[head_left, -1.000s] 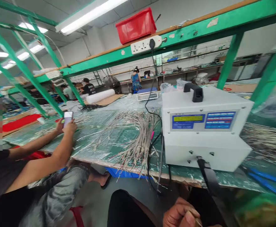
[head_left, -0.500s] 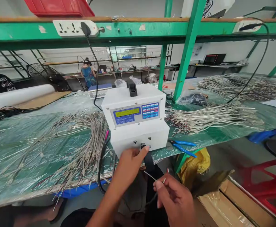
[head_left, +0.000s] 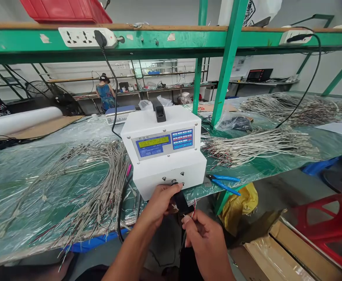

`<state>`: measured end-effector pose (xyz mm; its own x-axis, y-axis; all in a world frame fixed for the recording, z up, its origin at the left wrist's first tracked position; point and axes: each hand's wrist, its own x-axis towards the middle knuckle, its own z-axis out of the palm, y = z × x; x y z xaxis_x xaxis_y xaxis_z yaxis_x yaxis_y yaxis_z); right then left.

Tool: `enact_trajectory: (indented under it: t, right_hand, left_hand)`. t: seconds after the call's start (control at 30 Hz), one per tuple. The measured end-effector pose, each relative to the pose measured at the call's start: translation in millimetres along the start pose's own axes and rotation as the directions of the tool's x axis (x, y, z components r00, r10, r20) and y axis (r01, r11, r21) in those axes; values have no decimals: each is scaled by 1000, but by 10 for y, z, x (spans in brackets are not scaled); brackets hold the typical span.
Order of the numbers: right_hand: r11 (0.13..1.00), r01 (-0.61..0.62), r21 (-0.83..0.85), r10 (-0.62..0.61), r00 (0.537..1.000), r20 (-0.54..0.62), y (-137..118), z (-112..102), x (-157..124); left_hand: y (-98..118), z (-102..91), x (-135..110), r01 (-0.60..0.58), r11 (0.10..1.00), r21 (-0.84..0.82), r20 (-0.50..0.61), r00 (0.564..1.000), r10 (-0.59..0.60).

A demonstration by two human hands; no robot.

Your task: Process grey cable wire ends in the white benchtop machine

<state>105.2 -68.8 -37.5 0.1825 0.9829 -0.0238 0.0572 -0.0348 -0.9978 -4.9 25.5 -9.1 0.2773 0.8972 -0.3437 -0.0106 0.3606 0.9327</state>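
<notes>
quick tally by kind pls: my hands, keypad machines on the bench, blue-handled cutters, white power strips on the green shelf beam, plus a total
Hands: 2 (left hand, right hand)
Keypad machine: 1
Blue-handled cutters: 1
Power strips: 2 (left-side strip, right-side strip)
Total: 6

- Red bin (head_left: 65, 11) was parked on green shelf (head_left: 188, 40).
- Power strip (head_left: 75, 37) was fixed to shelf front.
- White roll (head_left: 24, 120) was laid beside brown sheet (head_left: 52, 126), left.
- Yellow bag (head_left: 243, 200) was bunched near cardboard box (head_left: 272, 253).
- Red stool (head_left: 323, 228) was cut off, far right.
</notes>
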Motion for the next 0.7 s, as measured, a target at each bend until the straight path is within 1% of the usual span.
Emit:
enact_trajectory:
  t: [0.13, 0.2, 0.27, 0.3, 0.37, 0.43, 0.53, 0.6, 0.7]
  right_hand:
    - [999, -47, -4, 46, 998, -45, -29, 29, -14]
    - [998, -67, 3, 67, 997, -42, -44, 32, -32]
    - [994, -99, 49, 100, 995, -21, -46, 30, -51]
    - [989, -124, 85, 126, 992, -11, -40, 28, -59]
    - [969, -183, 166, 188, 982, -10, -13, 29, -69]
    - [953, -208, 221, 221, 975, -36, 28, 37, -74]
    - [967, -151, 204, 174, 979, -102, 89, 57, -77]
    - [984, -90, 150, 111, 984, -137, 117, 69, -81]
    - [995, -31, 90, 46, 986, -163, 141, 71, -87]
  left_hand:
    - [28, 27, -13, -9, 1000, -23, -5, 1000, 8]
    - [44, 39, -27, -12, 999, -30, 1, 1000, 12]
    - [46, 36, -51, -25, 999, -34, 1, 1000, 25]
    - [37, 28, -69, -40, 999, -35, -14, 999, 40]
    - [-13, -1, -119, -85, 996, -34, -80, 993, 82]
    - [-114, -38, -198, -143, 989, -28, -184, 974, 135]
    - [-360, -76, -364, -186, 981, -50, -325, 932, 160]
    - [-554, -72, -488, -174, 980, -100, -379, 917, 124]
    - [-795, -19, -646, -135, 975, -176, -411, 910, 51]
